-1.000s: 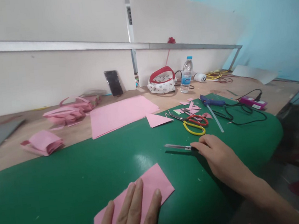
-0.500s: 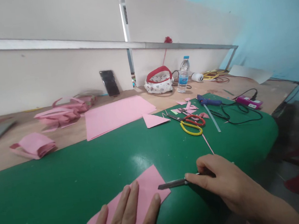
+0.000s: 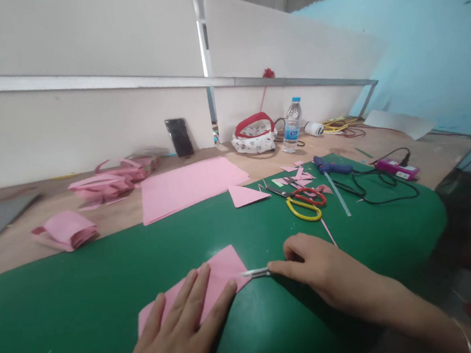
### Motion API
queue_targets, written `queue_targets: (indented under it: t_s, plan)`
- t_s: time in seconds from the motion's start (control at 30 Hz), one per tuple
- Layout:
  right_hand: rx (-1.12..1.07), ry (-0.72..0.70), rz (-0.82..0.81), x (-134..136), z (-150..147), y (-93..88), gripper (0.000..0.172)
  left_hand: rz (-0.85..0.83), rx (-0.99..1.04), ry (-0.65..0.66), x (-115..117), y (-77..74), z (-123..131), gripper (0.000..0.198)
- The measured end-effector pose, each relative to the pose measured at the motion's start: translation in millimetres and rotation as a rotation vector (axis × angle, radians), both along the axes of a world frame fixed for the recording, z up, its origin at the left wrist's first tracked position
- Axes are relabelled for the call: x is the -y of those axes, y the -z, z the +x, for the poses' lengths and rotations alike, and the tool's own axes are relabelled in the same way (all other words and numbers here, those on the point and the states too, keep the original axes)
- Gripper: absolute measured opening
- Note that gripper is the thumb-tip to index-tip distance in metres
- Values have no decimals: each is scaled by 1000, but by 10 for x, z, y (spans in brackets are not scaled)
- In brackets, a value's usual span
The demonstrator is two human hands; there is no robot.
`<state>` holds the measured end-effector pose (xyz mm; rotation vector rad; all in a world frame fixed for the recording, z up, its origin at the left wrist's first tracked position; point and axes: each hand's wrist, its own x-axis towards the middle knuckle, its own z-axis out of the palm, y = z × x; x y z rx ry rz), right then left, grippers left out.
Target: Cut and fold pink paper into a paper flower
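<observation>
My left hand (image 3: 176,329) lies flat with fingers spread on a folded piece of pink paper (image 3: 223,265), pressing it against the green table mat (image 3: 83,293). In my right hand (image 3: 316,266), a utility knife (image 3: 258,273) is pinched between thumb and fingers, its blade pointing left. The blade's tip meets the right end of the paper, near my left index finger. Whether it lies on top of the sheet or between its layers I cannot tell. My right palm hides the knife's handle.
Scissors (image 3: 304,208) with red and yellow handles lie among pink scraps. Behind them are a blue glue gun (image 3: 333,165) with its cord and a purple power strip (image 3: 397,169). Pink sheets (image 3: 190,187), a water bottle (image 3: 292,128), a phone (image 3: 180,137) and folded pink pieces (image 3: 68,230) stand or lie farther back.
My right hand has moved left and away from me, with the knife blade now turned edge-on at the paper's end. The paper and my left hand sit slightly higher in view.
</observation>
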<state>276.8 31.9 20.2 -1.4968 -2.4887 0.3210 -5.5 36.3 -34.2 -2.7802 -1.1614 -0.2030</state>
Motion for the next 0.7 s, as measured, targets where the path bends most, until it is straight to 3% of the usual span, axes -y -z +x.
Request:
queue_targets:
  t_s: [0.1,0.17,0.27,0.33,0.43,0.57,0.7]
  plan:
    - [94,-180,53,-242,47,-59,26,-114,-34,-79,-158,-239,10,75]
    - [158,-280,84,-397,68,-77,35,-175,-43,-100,-273,-411,63,63]
    - [219,-350,73,-554,46,-99,47,-233,7,-43,-475,-557,148,39]
    - [233,-354,78,-583,9,-104,47,-267,151,20,-600,-527,176,39]
    - [248,-323,129,-522,-26,-75,41,-262,298,55,-706,-353,176,35]
    - [239,-312,122,-371,-2,-15,42,-167,144,27,-700,-201,177,46]
    - [193,-300,116,-309,-14,21,38,-169,47,-31,-669,-246,208,47]
